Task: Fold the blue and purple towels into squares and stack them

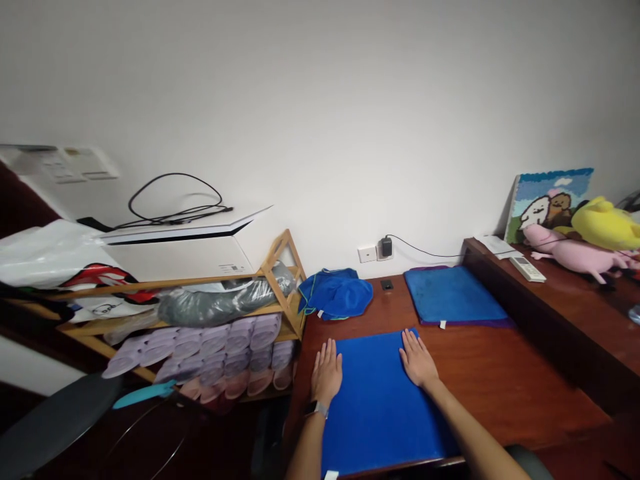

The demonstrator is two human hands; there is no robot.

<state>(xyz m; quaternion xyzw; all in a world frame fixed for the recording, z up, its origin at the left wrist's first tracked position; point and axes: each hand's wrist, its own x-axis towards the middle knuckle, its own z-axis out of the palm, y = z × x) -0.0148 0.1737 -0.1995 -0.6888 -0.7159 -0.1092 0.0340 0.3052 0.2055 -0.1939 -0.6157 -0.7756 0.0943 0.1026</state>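
A bright blue cloth (377, 407) lies spread flat on the brown wooden desk (525, 387), its near edge at the desk's front with a small white tag showing. My left hand (327, 373) rests flat at its far left corner, fingers stretched out, a watch on the wrist. At the far right corner, my right hand (417, 357) presses flat with fingers extended. Behind the left hand sits a crumpled blue cloth (337, 293) with a green-yellow edge. To the right, a flat stack of blue cloth (453, 293) has a purple layer beneath.
On the left stands a wooden rack (290, 280) with slippers (215, 347) and a white box (175, 257) on top. A charger (386, 247) is plugged into the wall. On the raised ledge at right are a remote (527, 269), a pink plush toy (570, 250) and a picture (550, 203).
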